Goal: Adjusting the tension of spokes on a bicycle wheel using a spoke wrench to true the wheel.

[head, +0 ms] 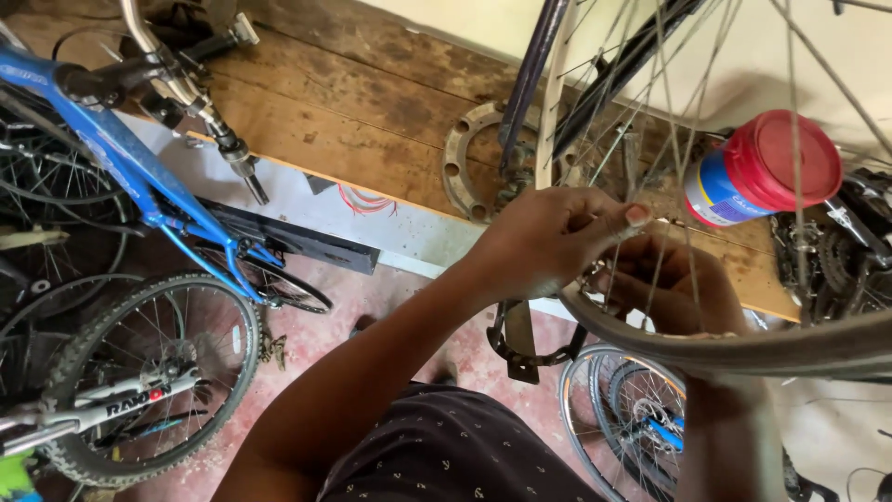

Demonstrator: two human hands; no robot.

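Observation:
A bicycle wheel (743,349) with thin metal spokes (650,102) stands in front of me over a wooden workbench (344,102). My left hand (548,237) reaches across from the left and pinches something small at a spoke between thumb and fingers. My right hand (674,284) sits just behind the rim, fingers curled among the spokes; what it holds is hidden. A jar with a red lid (762,167) lies on the bench beyond the spokes.
A blue bicycle (121,158) leans at the left with its wheel (139,372) on the reddish floor. A metal ring (465,158) rests on the bench. More wheels (632,418) lie below, and gear parts (836,260) sit at the right.

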